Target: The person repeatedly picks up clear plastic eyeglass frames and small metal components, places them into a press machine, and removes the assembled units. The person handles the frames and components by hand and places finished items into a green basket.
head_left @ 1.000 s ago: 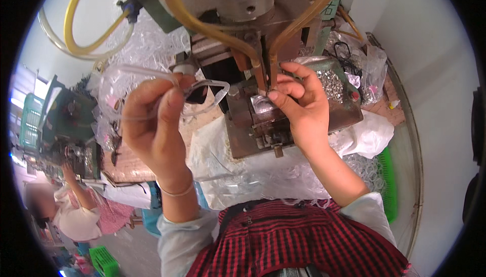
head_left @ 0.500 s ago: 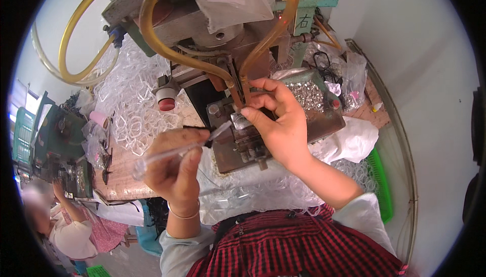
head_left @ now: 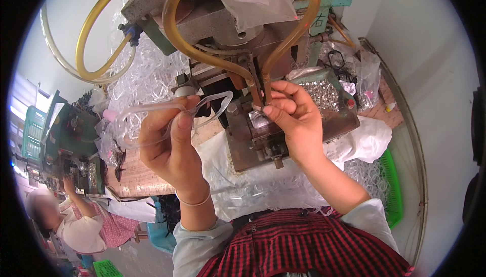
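Note:
My left hand (head_left: 172, 143) is closed in a pinch on a clear plastic eyeglass frame (head_left: 223, 99). It holds the frame above the bench, left of the machine's work point; a dark patch by the fingertips is unclear. My right hand (head_left: 304, 125) has thumb and fingers drawn together at the tips of two upright copper-coloured electrodes (head_left: 259, 92). Whatever those fingers hold is too small or hidden to name. Just below them, a shiny metal block (head_left: 259, 119) sits on the machine's dark base plate (head_left: 240, 155).
A tray of small shiny metal pieces (head_left: 324, 95) lies right of the electrodes. Clear frames (head_left: 152, 69) are heaped behind left. Amber hoses (head_left: 177, 34) loop over the machine. A green basket (head_left: 392, 191) stands lower right. Another person (head_left: 83, 224) sits at a machine far left.
My left hand has lifted away from the metal block, turning the eyeglass frame so more of its outline shows. My right hand stays at the electrodes. The whole view has shifted slightly.

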{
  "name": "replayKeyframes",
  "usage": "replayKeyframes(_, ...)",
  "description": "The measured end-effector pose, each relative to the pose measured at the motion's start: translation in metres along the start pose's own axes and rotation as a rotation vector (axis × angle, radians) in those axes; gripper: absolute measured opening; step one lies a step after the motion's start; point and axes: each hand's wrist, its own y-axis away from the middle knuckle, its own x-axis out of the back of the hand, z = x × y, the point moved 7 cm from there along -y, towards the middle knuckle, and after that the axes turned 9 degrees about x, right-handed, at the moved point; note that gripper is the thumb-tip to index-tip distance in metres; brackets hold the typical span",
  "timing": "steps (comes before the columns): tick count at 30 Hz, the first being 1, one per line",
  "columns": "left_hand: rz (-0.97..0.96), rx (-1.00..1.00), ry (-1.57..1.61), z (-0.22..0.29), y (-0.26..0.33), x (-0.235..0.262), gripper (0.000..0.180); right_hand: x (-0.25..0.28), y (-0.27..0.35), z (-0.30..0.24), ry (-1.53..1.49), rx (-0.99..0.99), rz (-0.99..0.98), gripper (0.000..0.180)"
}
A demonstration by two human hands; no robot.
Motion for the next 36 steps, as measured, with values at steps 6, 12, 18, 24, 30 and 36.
replayKeyframes(6, -0.051, 0.042, -0.031, 0.000, 0.003, -0.008, 0.007, -0.010, 0.011, -0.032, 0.160, 0.103, -0.036, 0.051)
replayKeyframes(12, -0.580, -0.366, -0.501, 0.003, 0.063, -0.061, 0.021, 0.055, 0.011, -0.051, 1.025, 0.292, -0.180, 0.038)
replayKeyframes(18, -0.633, -0.323, -0.559, -0.015, 0.073, -0.074, 0.026, 0.127, 0.028, -0.031, 1.273, 0.298, -0.149, 0.031)
replayKeyframes(24, -0.702, -0.131, -0.548, -0.012, 0.064, -0.083, 0.024, 0.189, -0.015, -0.038, 0.925, 0.275, 0.216, 0.020)
replayKeyframes(30, -0.689, -0.098, -0.571, -0.016, 0.068, -0.081, 0.022, 0.157, 0.023, -0.035, 1.466, 0.191, -0.019, 0.021)
replayKeyframes(36, -0.539, -0.193, -0.575, -0.019, 0.096, -0.057, 0.035, 0.146, 0.013, -0.014, 1.905, 0.206, -0.129, 0.020)
